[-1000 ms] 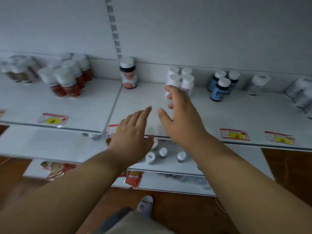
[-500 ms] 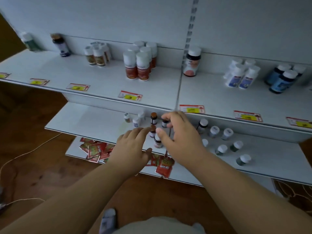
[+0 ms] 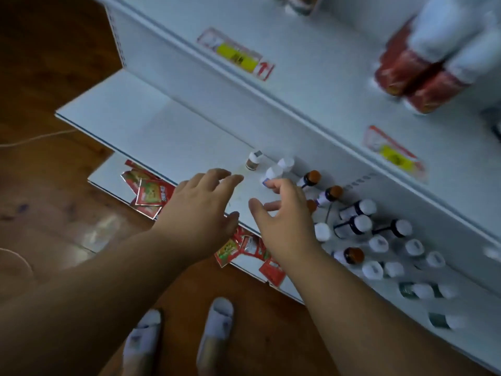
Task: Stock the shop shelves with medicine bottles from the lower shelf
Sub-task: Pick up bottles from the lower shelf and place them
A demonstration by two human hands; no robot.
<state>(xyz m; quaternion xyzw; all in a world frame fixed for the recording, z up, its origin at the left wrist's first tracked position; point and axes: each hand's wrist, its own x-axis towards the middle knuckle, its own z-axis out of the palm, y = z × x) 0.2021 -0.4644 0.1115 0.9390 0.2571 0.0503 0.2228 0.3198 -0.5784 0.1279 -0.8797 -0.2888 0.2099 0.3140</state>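
Observation:
I look steeply down at the white lower shelf (image 3: 168, 131), which carries several small medicine bottles. A white-capped bottle (image 3: 272, 173) stands just beyond the fingertips of my right hand (image 3: 284, 221), whose fingers are spread and hold nothing. My left hand (image 3: 200, 213) hovers open over the shelf's front, to the left of the right hand. A small brown bottle (image 3: 253, 160) stands alone behind my left hand. Brown-capped bottles (image 3: 310, 179) and dark white-capped bottles (image 3: 355, 225) crowd the shelf to the right. Red-labelled bottles (image 3: 423, 82) stand blurred on the upper shelf (image 3: 311, 77).
Red sachets (image 3: 150, 192) lie on the bottom shelf below the hands. Price tags (image 3: 237, 57) are stuck along the upper shelf's front. A wooden floor (image 3: 48, 77) lies to the left, with a cable (image 3: 35, 138) across it. My two white slippers (image 3: 217, 318) stand below.
The view has tipped from the upper shelf down to the lower one. Both hands have dropped to the lower shelf, and the right hand's fingers have reached the white-capped bottle.

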